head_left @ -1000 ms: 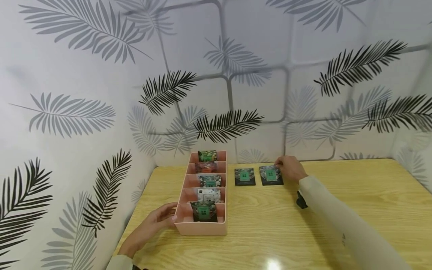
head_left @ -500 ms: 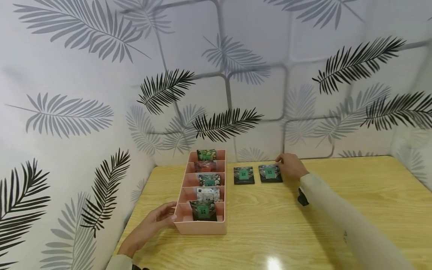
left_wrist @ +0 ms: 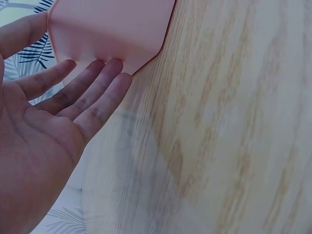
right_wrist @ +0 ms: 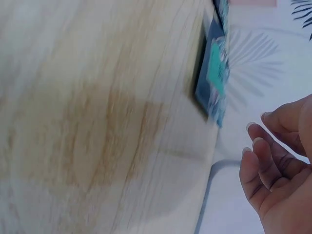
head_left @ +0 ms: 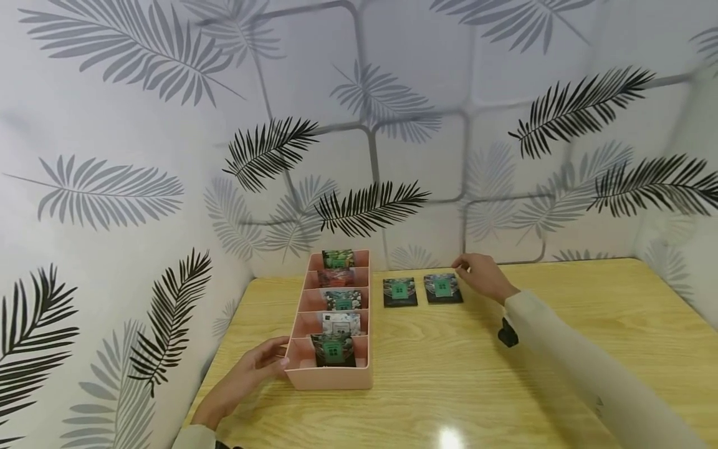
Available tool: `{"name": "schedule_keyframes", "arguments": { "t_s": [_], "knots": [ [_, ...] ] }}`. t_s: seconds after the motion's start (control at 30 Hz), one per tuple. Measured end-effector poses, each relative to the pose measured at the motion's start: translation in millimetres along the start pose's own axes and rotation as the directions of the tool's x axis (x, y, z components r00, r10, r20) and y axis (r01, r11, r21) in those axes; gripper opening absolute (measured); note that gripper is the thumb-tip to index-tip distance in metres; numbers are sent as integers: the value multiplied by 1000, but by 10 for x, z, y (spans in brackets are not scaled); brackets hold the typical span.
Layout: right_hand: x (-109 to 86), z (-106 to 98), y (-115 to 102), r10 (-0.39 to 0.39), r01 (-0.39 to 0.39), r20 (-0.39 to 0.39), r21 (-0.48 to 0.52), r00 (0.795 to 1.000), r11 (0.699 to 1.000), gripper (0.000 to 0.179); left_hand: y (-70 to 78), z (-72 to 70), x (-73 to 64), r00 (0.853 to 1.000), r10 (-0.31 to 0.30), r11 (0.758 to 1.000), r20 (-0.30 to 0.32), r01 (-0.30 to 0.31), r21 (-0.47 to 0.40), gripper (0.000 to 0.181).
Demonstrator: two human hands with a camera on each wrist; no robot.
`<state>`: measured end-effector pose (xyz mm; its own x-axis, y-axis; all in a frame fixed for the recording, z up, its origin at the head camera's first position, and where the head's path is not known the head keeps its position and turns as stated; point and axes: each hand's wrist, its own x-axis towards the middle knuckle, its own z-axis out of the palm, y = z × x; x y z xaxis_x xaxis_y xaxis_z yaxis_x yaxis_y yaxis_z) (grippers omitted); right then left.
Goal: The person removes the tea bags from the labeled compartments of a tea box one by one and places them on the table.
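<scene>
Packets [head_left: 443,287] are looking light, best edge-pinched; our right fingers [right_wrist: 251,173] are hovering apart, left fingers [left_wrist: 102,108] touching the box [head_left: 331,379].

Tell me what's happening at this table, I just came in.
A person has their left hand touching the corner of a pink divided box, which has a packet in each of its five compartments. Two dark packets with green labels lie side by side on the wooden table, to the right of the box. The right hand is just beyond the outer packet, apart from it and holding nothing.
</scene>
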<state>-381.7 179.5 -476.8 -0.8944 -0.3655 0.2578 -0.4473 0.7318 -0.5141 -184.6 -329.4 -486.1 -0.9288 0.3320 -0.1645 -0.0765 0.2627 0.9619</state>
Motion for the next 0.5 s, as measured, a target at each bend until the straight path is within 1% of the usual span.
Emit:
{"name": "schedule_keyframes", "arguments": {
  "t_s": [0.17,0.33,0.5],
  "knots": [
    [-37,11,-128,-20,20,-4,40,1000,999,17,3,4,-1,1000,0,1000,-4,0,4,55],
    [-59,34,-278,-51,52,-13,46,999,998,16,8,13,-3,1000,-7,1000,-13,7,10,54],
    [-103,65,-457,-89,89,-6,73,996,993,15,19,17,7,1000,-8,1000,-11,8,11,53]
  ]
}}
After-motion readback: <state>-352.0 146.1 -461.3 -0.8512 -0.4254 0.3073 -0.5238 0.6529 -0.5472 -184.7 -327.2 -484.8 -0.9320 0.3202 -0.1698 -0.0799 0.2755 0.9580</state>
